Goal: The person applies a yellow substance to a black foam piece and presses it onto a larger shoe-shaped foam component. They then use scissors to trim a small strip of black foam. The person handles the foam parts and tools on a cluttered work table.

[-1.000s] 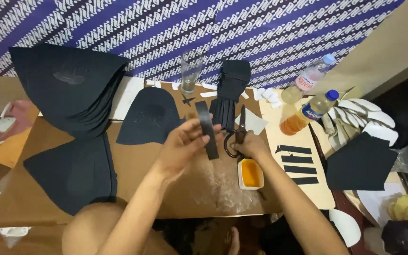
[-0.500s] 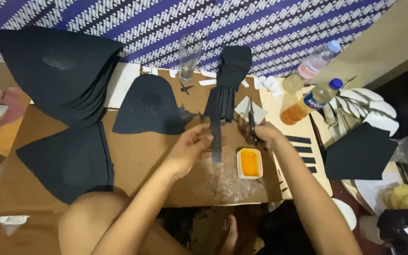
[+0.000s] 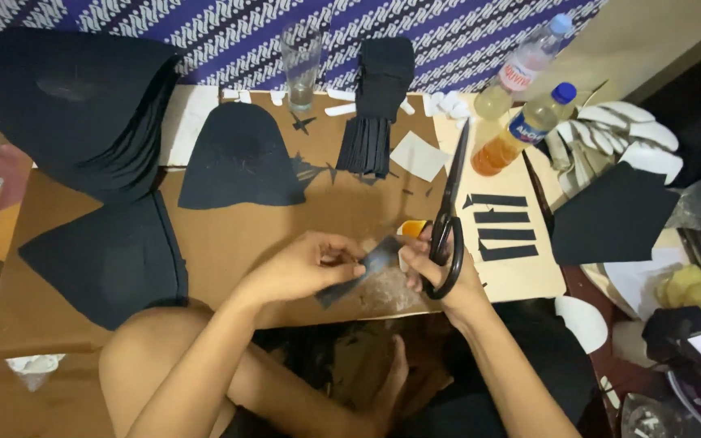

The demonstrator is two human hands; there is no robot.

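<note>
Already, four cut black strips (image 3: 498, 226) lie in a neat column on the pale card to the right of the scissors (image 3: 448, 219), and a stack of long black strips (image 3: 375, 105) rests beyond the scissors toward the patterned cloth, so a fair share of cutting looks done. Large black foam shapes (image 3: 107, 251) well to the left of the scissors look uncut, which suggests plenty remains.

Just left of the scissors, the left hand (image 3: 298, 268) pinches a small black strip piece (image 3: 359, 272) between thumb and fingertips (image 3: 349, 261), closed firmly on it. The right hand (image 3: 440, 272) has its fingers curled through the black handles, blades closed and pointing up and away from the body. Its thumb and forefinger also touch the strip's right end, so the piece spans between both hands, tilted, low end toward the left hand. A small orange tub peeks out just behind the scissors' handle.
</note>
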